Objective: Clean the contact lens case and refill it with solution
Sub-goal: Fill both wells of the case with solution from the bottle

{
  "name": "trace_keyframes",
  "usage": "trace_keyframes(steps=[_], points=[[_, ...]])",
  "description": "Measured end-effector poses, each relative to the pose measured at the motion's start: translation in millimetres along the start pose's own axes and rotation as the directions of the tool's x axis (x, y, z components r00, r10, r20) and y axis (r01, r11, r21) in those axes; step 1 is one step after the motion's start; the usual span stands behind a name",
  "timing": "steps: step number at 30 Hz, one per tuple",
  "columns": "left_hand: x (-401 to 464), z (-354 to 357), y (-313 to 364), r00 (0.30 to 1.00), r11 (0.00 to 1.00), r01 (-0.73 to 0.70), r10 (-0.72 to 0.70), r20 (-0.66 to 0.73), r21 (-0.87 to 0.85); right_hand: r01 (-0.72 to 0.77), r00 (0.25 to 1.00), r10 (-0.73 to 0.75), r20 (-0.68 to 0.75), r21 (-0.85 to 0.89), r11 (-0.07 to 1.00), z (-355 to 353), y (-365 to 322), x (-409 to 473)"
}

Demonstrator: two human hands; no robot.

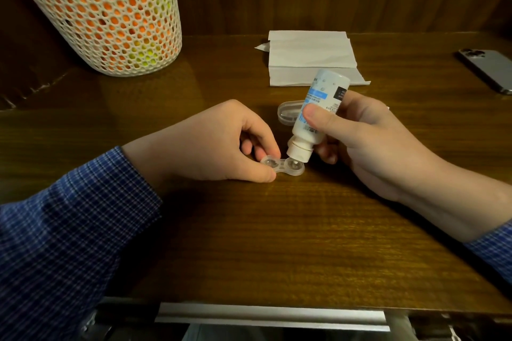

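The contact lens case (282,167) lies flat on the table (277,230), both wells uncovered. The left hand (221,144) pinches its left end between thumb and fingertips to steady it. The right hand (368,141) is curled round the solution bottle (315,111), thumb pressed on the label, and holds it upside down and tilted so the nozzle sits right over the right well — touching or just above it, I cannot tell which.

By the look of it, the task is in its refill stage. A drop or glint shows in the right well; how full either well is cannot be read. Still to do, as I judge it: fill the wells and close the case — a clear lid (288,115) lies behind the bottle. Folded tissue (310,58) lies beyond.
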State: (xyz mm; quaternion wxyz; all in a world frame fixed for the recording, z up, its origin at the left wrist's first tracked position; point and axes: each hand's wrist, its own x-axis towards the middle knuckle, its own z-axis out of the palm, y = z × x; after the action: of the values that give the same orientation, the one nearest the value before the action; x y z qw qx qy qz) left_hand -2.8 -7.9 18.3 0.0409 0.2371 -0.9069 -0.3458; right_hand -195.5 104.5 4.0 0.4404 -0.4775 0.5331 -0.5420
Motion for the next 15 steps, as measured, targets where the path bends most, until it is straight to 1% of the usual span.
trace_keyframes(steps=[15], points=[[0.5, -2.0, -1.0, 1.0, 1.0, 0.002, -0.002, 0.008, -0.008, -0.018, 0.999, 0.019, -0.039, 0.034, 0.999, 0.2, -1.8, 1.1]])
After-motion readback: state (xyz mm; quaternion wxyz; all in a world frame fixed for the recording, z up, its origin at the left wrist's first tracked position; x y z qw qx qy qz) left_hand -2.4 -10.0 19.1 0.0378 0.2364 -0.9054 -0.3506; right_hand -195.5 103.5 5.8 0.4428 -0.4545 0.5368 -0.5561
